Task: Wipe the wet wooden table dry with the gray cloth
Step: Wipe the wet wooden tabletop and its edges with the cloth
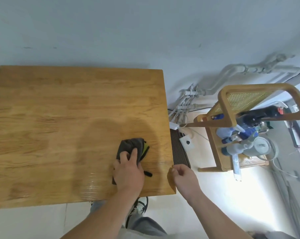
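The wooden table fills the left and middle of the view, with a darker damp patch and glossy streaks near its front right part. A bunched gray cloth with a yellow-green edge lies on that patch. My left hand presses down on the cloth's near part, fingers gripping it. My right hand rests at the table's right front edge, thumb touching the edge, fingers loosely curled and holding nothing.
To the right stands a wooden chair with a cane back, its seat loaded with spray bottles and a round container. A white wall runs behind the table. Pipes and cables lie on the floor at the right. My shoe shows below the table edge.
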Tool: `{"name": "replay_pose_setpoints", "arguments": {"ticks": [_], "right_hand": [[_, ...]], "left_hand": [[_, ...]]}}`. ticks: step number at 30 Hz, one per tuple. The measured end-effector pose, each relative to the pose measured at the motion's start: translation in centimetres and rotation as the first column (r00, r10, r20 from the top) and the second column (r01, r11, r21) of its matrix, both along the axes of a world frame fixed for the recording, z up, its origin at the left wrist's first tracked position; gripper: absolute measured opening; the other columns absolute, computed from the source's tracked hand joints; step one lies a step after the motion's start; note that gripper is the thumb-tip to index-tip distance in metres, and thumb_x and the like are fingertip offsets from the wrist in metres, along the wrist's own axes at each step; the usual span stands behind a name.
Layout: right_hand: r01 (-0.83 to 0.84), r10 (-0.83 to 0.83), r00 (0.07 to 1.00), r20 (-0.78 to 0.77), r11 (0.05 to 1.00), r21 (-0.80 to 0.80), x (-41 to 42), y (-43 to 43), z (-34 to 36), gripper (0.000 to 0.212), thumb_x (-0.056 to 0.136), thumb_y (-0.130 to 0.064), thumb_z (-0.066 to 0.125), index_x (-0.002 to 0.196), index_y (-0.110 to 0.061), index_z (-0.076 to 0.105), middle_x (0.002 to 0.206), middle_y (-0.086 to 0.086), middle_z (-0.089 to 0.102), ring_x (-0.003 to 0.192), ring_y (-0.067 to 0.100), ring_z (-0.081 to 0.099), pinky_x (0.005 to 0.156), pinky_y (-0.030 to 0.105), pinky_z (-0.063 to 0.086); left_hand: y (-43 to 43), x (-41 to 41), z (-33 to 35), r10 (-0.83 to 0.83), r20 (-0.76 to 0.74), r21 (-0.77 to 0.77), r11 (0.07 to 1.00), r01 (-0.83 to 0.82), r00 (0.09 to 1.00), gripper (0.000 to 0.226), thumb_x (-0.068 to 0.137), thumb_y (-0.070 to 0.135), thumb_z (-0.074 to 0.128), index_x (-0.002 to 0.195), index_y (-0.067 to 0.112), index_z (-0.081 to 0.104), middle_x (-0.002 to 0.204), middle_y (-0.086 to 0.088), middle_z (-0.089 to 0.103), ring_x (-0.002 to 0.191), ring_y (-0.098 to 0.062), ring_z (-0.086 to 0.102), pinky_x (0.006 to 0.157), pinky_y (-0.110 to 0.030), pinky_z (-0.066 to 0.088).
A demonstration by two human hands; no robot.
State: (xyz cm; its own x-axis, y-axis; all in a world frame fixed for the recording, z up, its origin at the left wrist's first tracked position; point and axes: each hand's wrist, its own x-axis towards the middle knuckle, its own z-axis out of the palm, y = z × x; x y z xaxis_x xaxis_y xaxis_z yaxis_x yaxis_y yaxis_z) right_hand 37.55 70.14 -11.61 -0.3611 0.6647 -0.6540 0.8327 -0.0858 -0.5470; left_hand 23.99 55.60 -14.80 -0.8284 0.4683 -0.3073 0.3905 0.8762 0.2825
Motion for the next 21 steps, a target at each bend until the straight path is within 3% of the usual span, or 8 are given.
{"name": "replay_pose_setpoints", "arguments": {"ticks": [2,5,8,11,17,21], "right_hand": [[0.081,-0.081,0.997,0.0,0.997,0.007,0.6,0.2,-0.2,0.012,0.101,-0.02,0.056,0.098,-0.019,0.068,0.09,-0.002,0.072,0.085,0.018,0.066,0.073,0.029,0.052],[0.177,-0.177,0.984,0.017,0.984,0.01,2.0,0.7,-0.3,0.012,0.099,-0.017,0.056,0.092,-0.017,0.066,0.086,0.003,0.072,0.084,0.025,0.066,0.08,0.04,0.055],[0.235,-0.234,0.972,0.028,0.971,-0.044,3.4,0.8,-0.1,0.011,0.096,-0.021,0.057,0.089,-0.017,0.065,0.085,0.006,0.071,0.08,0.028,0.066,0.079,0.047,0.058],[0.253,-0.252,0.967,0.025,0.963,-0.093,4.0,0.7,0.5,0.011,0.096,-0.025,0.057,0.091,-0.018,0.063,0.088,0.006,0.069,0.08,0.026,0.064,0.08,0.047,0.059],[0.167,-0.173,0.984,-0.044,0.98,-0.112,0.8,1.5,2.0,0.015,0.097,-0.029,0.056,0.092,-0.018,0.065,0.089,0.004,0.068,0.082,0.021,0.064,0.083,0.049,0.059],[0.041,-0.046,0.997,-0.056,0.995,-0.096,-5.1,2.9,2.9,0.02,0.1,-0.033,0.056,0.117,-0.025,0.064,0.102,-0.006,0.064,0.091,0.016,0.064,0.082,0.04,0.06]], "left_hand": [[1.2,2.7,0.3,-0.202,-0.012,-0.04,0.979,0.202,0.979,0.059,0.103,0.043,0.047,0.157,0.04,0.024,0.14,0.0,0.034,0.112,-0.025,0.039,0.089,-0.036,0.05],[1.8,5.6,0.3,-0.589,0.073,-0.028,0.805,0.592,0.805,0.06,0.101,0.039,0.053,0.153,0.041,0.022,0.141,-0.001,0.033,0.117,-0.029,0.038,0.093,-0.042,0.048],[2.1,5.8,0.2,-0.734,0.101,-0.061,0.67,0.74,0.672,0.058,0.102,0.036,0.055,0.15,0.038,0.022,0.137,-0.003,0.035,0.114,-0.031,0.039,0.082,-0.041,0.053],[3.0,4.0,0.1,-0.763,0.075,-0.139,0.63,0.764,0.643,0.067,0.097,0.031,0.063,0.148,0.034,0.019,0.136,-0.007,0.036,0.112,-0.032,0.041,0.073,-0.04,0.052],[3.5,0.1,2.5,-0.588,0.165,-0.143,0.78,0.609,0.792,0.058,0.107,0.025,0.044,0.157,0.037,0.019,0.153,-0.006,0.024,0.129,-0.032,0.036,0.09,-0.042,0.054],[1.7,-5.5,1.7,-0.566,0.098,-0.194,0.796,0.573,0.819,0.064,0.106,0.023,0.045,0.161,0.038,0.015,0.148,-0.007,0.026,0.129,-0.03,0.036,0.09,-0.041,0.054]]}}
